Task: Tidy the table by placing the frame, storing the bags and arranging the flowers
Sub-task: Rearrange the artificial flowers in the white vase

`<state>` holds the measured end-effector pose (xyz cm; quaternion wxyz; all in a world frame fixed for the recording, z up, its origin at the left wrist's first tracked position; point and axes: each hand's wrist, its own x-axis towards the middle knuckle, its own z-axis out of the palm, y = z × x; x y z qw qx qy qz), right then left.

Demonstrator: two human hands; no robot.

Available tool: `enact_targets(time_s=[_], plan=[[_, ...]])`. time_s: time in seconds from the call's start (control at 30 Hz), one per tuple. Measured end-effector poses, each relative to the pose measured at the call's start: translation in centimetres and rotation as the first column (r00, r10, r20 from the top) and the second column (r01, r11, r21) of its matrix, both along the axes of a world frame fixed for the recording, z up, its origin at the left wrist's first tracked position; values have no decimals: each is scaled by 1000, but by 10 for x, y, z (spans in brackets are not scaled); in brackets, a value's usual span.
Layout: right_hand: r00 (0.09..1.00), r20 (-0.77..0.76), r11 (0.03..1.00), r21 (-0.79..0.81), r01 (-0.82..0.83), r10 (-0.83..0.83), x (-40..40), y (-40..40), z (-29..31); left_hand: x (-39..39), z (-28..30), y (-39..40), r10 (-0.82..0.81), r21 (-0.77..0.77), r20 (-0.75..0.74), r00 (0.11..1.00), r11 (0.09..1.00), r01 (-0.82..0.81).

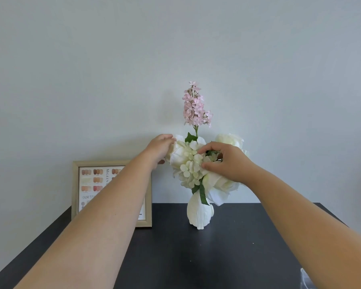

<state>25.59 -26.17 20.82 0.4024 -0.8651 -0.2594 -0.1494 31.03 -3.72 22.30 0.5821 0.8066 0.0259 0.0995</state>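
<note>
A white ribbed vase (198,213) stands at the back of the dark table (196,257), against the wall. It holds white flowers (188,163) and a tall pink sprig (195,107). My left hand (161,148) touches the white blooms on their left side. My right hand (225,161) pinches the white cluster from the right, fingers closed on petals. A gold picture frame (76,190) with a colour chart stands upright to the vase's left, partly hidden behind my left forearm.
A pale wall rises right behind the table. The table's left edge runs diagonally at the lower left. A small clear object (305,279) peeks out at the bottom right beside my right forearm.
</note>
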Motion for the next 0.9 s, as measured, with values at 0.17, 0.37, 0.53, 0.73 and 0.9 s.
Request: enact_targets(time_s=[0.17, 0.37, 0.53, 0.73, 0.9], plan=[[1000, 2, 1000, -2, 3, -3, 3, 6, -3, 7, 3, 5, -63, 65, 56, 996, 996, 60], [1000, 13, 1000, 9, 27, -27, 8, 12, -8, 5, -1, 6, -66, 231, 70, 995, 972, 48], [1000, -3, 1000, 18, -15, 15, 3, 14, -1, 2, -2, 11, -65, 264, 76, 995, 964, 43], [990, 65, 954, 283, 100, -123, 19, 16, 42, -11, -12, 16, -93, 122, 178, 980, 990, 72], [955, -188, 932, 242, 272, -230, 58, 28, 71, -30, -20, 0, -72, 228, 313, 947, 974, -1]])
